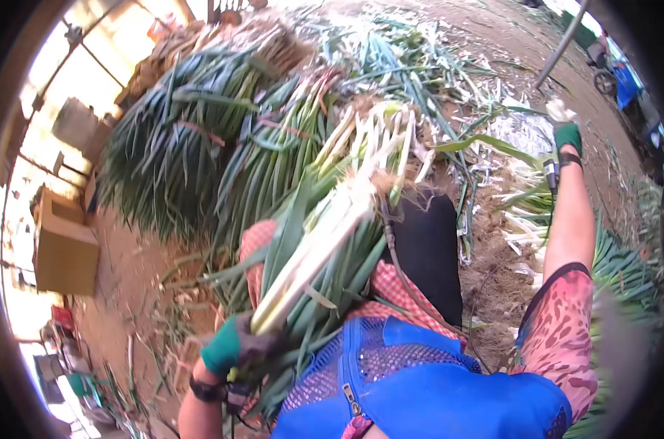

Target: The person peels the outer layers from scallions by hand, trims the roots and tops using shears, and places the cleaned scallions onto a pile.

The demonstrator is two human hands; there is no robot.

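My left hand, in a green and dark glove, is closed around the lower part of a thick green onion. Its pale stalk slants up to a rooted end near the middle of the view. More green onions with long leaves lie beneath it across my lap. My right hand, in a green-cuffed glove, is stretched far to the right. Something whitish shows at its fingertips, too blurred to tell whether it is glove or peel. A long green leaf extends left from near that wrist.
Tied bundles of green onions are stacked ahead on the left. Loose stalks and peelings litter the ground ahead. Trimmed white stalks lie to the right. A cardboard box stands at left, and a pole rises at upper right.
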